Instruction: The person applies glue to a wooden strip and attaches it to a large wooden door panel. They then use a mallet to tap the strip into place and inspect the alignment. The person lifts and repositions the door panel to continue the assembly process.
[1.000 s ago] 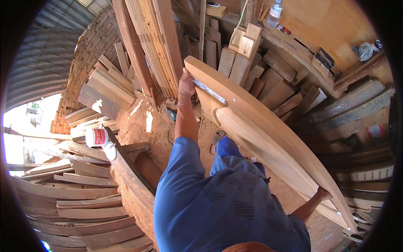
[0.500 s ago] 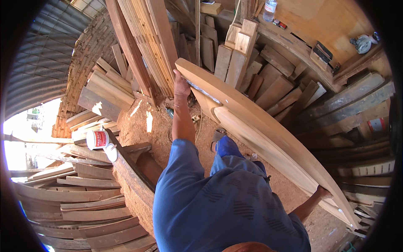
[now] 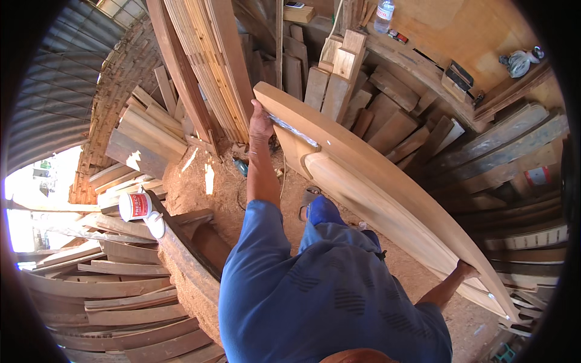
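Observation:
A large pale wooden panel door [image 3: 378, 163] stands on its long edge, slanting from the upper middle to the lower right. My left hand [image 3: 260, 124] grips its far end, the fingers closed round the edge. Toward the near right end, my right hand [image 3: 465, 271] is closed on the same door. A whitish streak [image 3: 293, 130] runs along the frame near my left hand. The door's raised panel faces me, and its other face is hidden.
Planks [image 3: 206, 66] lean upright at the far left. Offcuts [image 3: 387, 115] crowd behind the door. A white tub [image 3: 134, 206] and its lid [image 3: 155, 225] rest on a workbench edge at left. A green power tool [image 3: 241, 167] lies in the sawdust. A bottle [image 3: 384, 16] stands on the far bench.
Both hands keep their hold on the door. Its near right end has risen slightly in view, and the surroundings have shifted a little to the left.

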A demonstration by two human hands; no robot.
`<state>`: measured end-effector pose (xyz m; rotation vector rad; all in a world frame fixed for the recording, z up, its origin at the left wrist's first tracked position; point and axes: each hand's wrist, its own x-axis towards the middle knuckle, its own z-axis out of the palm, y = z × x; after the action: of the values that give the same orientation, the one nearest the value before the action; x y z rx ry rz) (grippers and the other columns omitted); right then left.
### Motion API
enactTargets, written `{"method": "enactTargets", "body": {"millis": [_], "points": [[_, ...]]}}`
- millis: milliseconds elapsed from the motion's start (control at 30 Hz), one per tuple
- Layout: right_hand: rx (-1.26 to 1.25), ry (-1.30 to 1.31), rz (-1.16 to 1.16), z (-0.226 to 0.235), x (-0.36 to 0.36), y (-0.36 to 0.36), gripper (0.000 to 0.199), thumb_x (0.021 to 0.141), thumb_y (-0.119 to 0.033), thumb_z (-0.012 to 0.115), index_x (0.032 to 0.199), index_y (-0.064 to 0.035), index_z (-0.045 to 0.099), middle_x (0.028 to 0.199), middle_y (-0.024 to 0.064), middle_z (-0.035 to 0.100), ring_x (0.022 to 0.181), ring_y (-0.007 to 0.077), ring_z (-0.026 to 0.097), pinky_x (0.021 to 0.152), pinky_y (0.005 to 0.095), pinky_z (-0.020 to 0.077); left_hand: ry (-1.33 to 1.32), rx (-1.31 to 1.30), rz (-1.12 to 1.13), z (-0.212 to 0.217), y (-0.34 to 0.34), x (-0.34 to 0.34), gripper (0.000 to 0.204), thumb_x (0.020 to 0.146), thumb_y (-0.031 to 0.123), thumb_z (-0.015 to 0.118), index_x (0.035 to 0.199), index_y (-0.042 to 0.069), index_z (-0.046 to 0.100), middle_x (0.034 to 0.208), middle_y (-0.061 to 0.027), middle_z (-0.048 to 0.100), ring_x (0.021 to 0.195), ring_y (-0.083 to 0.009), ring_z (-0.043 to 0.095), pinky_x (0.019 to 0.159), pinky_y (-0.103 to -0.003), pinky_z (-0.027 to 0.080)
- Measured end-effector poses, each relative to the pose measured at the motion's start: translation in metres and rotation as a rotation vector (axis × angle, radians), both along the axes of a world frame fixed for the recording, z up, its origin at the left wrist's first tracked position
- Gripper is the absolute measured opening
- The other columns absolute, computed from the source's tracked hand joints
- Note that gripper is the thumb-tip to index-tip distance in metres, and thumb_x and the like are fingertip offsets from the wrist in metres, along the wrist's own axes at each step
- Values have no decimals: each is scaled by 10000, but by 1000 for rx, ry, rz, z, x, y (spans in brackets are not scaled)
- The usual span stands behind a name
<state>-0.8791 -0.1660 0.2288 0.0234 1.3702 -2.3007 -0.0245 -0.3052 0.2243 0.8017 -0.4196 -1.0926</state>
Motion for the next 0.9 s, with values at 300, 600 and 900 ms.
{"method": "enactTargets", "body": {"millis": [300,600,900], "points": [[69,2,-40,14,16,-2,566,894,-525,414,1158,-56,591,1217,170,603,1101,365,585,957,578,462,-19,-6,-38,-11,2,10,759,845,637,535,1348,75,457,1340,-67,535,1257,-258,461,1087,-453,307],[1,-20,-49,-4,-15,0,404,815,-392,615,1021,-47,651,1034,143,679,934,327,657,794,502,541,-173,-106,-180,-33,-9,36,782,820,642,582,1344,76,452,1302,-71,545,1241,-237,467,1083,-417,315],[168,546,52,-12,-52,13,433,699,-342,748,1006,-54,644,1040,156,670,901,310,658,680,489,555,-100,-140,-31,-26,-13,6,763,865,598,560,1370,46,408,1332,-82,514,1237,-248,465,1079,-419,325]]}}
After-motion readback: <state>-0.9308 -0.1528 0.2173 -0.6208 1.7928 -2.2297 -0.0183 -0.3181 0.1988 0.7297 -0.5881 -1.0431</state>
